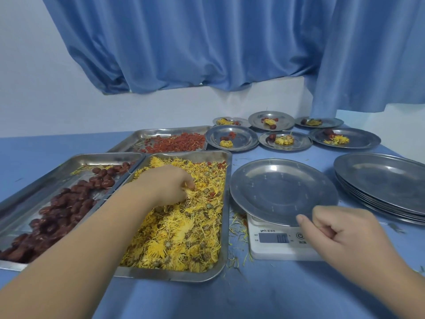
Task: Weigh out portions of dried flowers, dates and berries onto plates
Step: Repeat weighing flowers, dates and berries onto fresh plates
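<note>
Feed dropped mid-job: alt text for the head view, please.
The left hand pinches dried yellow flowers in their tray; the right hand, fingers curled, is at the rim of an empty plate on the scale. Six filled plates sit behind, dates and berries at left.

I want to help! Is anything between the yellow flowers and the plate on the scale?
Nothing visible. The left hand grips dried flowers in their tray; the empty plate sits right beside it. The right hand holds the plate's near rim.
</note>
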Motion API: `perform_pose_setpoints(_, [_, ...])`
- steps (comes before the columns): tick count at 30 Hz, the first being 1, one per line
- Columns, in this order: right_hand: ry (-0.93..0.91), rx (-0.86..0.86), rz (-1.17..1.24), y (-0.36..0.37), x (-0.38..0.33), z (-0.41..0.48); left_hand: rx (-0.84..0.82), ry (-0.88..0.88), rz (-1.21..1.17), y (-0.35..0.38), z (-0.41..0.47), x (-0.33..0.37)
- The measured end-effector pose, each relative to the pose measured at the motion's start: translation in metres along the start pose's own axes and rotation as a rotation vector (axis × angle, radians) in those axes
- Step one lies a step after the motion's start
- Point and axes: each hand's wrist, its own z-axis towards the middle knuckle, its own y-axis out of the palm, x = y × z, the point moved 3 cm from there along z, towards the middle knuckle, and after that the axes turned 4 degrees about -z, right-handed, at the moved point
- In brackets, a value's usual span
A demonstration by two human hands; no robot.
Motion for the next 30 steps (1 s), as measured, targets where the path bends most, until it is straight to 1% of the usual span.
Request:
perform_pose_setpoints(2, [0.003, -0.004, 0.008, 0.0, 0.001, 0.0, 0.037, 0.0, -0.028, -0.005, 0.002, 0.0])
perform_pose_setpoints(6, [0.033, 0.006, 0.051, 0.0, 0.008, -0.002, 0.124, 0.022, -0.414, -0.02, -0.003, 0.0])
perform_pose_setpoints(12, [0.056, 0.02, 0.081, -0.002, 0.013, 0.0, 0.165, -0.031, -0.781, -0.032, -0.01, 0.008])
perform_pose_setpoints(15, [0.071, 0.02, 0.1, -0.002, 0.016, 0.0, 0.159, -0.041, -0.939, -0.033, -0.009, 0.028])
perform_pose_setpoints(19, [0.102, 0.028, 0.133, -0.004, 0.018, 0.002, 0.097, -0.022, -1.123, -0.028, -0.001, 0.062])
perform_pose_setpoints(22, [0.116, 0.036, 0.142, -0.007, 0.022, 0.005, 0.104, 0.049, -1.141, -0.022, 0.006, 0.092])
perform_pose_setpoints(26, [0.126, 0.051, 0.158, -0.009, 0.026, 0.006, 0.103, 0.146, -1.0, -0.009, 0.017, 0.128])
perform_pose_setpoints(30, [0.099, 0.036, 0.165, -0.008, 0.027, 0.006, 0.103, 0.131, -0.909, 0.0, 0.026, 0.142])
